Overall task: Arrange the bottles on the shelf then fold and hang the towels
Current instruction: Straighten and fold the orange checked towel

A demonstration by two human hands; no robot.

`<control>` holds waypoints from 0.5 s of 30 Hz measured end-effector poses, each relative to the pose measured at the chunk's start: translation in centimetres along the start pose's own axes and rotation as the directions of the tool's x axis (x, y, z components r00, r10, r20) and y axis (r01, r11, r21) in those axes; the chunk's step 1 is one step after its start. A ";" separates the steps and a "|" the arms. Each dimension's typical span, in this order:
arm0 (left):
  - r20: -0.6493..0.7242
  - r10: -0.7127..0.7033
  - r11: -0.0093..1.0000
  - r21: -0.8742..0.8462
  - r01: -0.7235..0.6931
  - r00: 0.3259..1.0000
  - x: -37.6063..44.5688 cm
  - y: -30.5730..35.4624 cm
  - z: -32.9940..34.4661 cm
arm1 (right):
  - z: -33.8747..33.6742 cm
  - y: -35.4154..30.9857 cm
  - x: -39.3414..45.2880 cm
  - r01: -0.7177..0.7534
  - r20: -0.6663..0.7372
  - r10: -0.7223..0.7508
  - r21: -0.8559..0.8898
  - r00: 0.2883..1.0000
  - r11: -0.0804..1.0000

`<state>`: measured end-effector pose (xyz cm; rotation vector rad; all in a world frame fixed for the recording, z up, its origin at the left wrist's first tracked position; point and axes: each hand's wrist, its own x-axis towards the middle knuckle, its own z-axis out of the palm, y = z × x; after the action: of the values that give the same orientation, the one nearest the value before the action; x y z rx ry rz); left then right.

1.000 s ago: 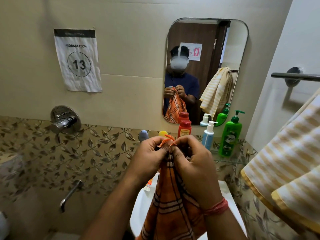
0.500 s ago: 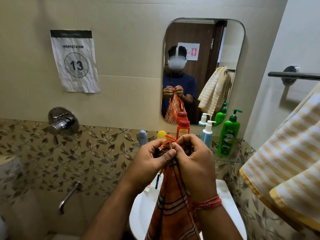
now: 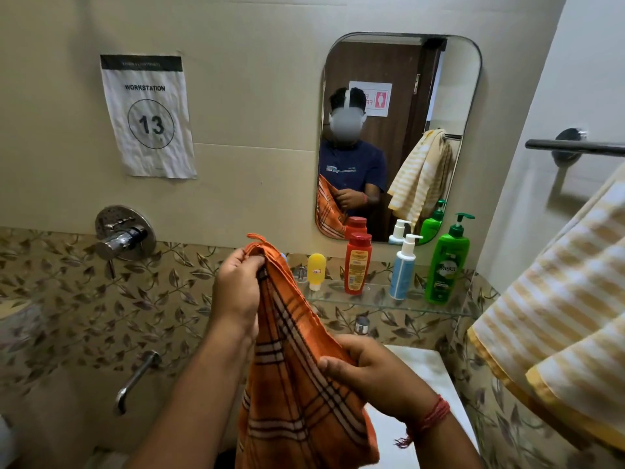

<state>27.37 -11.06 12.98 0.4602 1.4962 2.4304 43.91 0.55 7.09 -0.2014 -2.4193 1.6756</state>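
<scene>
An orange checked towel (image 3: pixel 297 394) hangs folded lengthwise in front of me. My left hand (image 3: pixel 236 289) pinches its top corner near a small loop. My right hand (image 3: pixel 375 377) grips its right edge lower down. On the glass shelf (image 3: pixel 378 304) under the mirror stand a small yellow bottle (image 3: pixel 316 270), a red bottle (image 3: pixel 357 264), a white and blue pump bottle (image 3: pixel 403 267) and a green pump bottle (image 3: pixel 448 262). A yellow striped towel (image 3: pixel 561 299) hangs at the right below a dark towel bar (image 3: pixel 575 147).
A white basin (image 3: pixel 426 377) sits below my hands. A chrome mixer knob (image 3: pixel 123 236) and spout (image 3: pixel 135 380) stick out of the leaf-patterned wall at the left. The mirror (image 3: pixel 399 130) reflects a person. A paper sign (image 3: pixel 147 116) reads workstation 13.
My hands were together at the towel's top corner. Now the right hand has slid down along the edge and the left hand has shifted left, holding the corner up.
</scene>
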 end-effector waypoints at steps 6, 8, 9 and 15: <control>-0.129 0.066 0.998 0.015 -0.065 0.989 1.6 0.9 -0.5 | -1.1 0.6 -1.0 -0.075 0.168 0.081 -0.041 0.983 0.996; -0.169 0.077 0.997 0.020 -0.074 0.983 2.2 0.9 -0.9 | -1.3 0.9 -1.3 -0.096 0.223 0.116 -0.097 0.968 0.991; -0.190 0.084 0.996 0.025 -0.080 0.978 2.3 0.9 -1.1 | -1.5 1.0 -1.4 -0.106 0.240 0.137 -0.137 0.961 0.985; -0.395 0.076 0.997 0.023 -0.073 0.915 3.9 0.7 -2.9 | -3.3 1.2 -2.0 -0.112 0.183 0.244 -0.533 0.953 0.839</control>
<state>22.63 -12.34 12.89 0.0194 1.6644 2.6970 46.62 3.59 6.91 -0.3231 -3.0916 1.1133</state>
